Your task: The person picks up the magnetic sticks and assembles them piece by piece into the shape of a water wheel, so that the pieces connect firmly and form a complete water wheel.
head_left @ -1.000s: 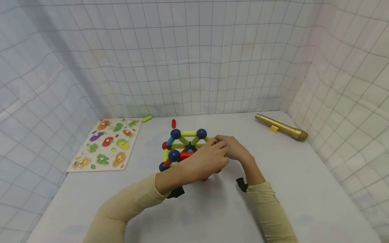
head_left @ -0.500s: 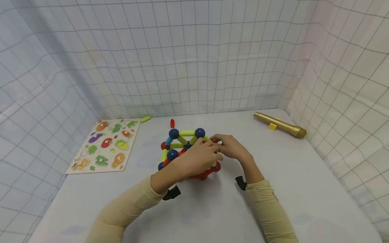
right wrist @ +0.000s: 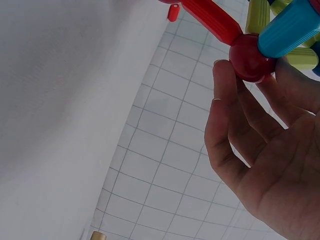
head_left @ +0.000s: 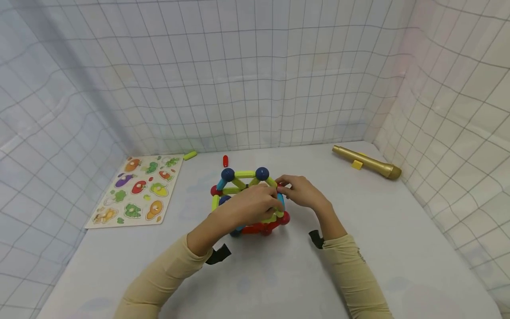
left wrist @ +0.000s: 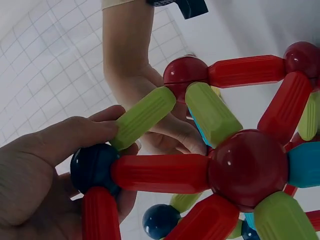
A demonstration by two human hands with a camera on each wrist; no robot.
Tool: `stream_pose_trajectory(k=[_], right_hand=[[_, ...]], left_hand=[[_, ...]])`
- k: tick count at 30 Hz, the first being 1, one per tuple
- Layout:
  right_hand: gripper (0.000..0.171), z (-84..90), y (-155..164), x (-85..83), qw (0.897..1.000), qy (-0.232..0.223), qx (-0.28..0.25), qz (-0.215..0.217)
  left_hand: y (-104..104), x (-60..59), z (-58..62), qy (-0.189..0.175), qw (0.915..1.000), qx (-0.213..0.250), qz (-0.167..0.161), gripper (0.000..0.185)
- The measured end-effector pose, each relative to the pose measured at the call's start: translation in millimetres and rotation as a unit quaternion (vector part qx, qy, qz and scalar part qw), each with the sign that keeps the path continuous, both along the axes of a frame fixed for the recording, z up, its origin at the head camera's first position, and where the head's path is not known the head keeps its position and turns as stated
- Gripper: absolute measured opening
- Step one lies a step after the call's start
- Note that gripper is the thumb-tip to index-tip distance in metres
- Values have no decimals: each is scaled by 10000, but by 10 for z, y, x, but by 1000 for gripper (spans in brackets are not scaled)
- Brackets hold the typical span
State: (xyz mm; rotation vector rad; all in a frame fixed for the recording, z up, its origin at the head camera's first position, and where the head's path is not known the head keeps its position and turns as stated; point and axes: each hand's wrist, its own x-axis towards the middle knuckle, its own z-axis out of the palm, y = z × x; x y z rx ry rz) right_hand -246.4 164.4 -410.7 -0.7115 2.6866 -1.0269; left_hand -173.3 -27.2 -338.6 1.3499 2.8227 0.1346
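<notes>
A frame of magnetic rods and balls (head_left: 245, 174) in red, blue and yellow-green stands mid-table in the head view. My left hand (head_left: 253, 206) reaches across its near side and hides part of it. The left wrist view shows its thumb and fingers pinching the end of a yellow-green rod (left wrist: 145, 117), against a dark blue ball (left wrist: 95, 167). On the frame's right side is my right hand (head_left: 300, 191). In the right wrist view its thumb and fingertips grip a red ball (right wrist: 252, 57), from which a light blue rod (right wrist: 290, 27) and a red rod (right wrist: 212, 20) extend.
A vegetable puzzle board (head_left: 139, 190) lies at the left. Behind the frame are a loose yellow-green rod (head_left: 190, 155) and a red rod (head_left: 225, 161). A gold microphone (head_left: 366, 162) rests at the back right beside a yellow block (head_left: 357, 165). Gridded cloth walls (head_left: 255, 88) enclose the table.
My left hand has drawn back leftward from my right hand, uncovering the frame's right side with its light blue rod. My right hand stays nearly in place at that side.
</notes>
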Motion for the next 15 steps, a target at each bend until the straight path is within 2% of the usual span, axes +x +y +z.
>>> stream_pose_trajectory(k=[5, 9, 15], right_hand=[[31, -12, -8, 10, 10000, -45, -30, -4], [31, -13, -14, 12, 9999, -113, -83, 1], [30, 6, -17, 10, 9998, -126, -129, -13]], left_hand=[[1, -16, -17, -266, 9992, -211, 208, 23], [-13, -22, -24, -215, 9995, -206, 96, 20], [-43, -38, -40, -199, 9998, 51, -43, 17]])
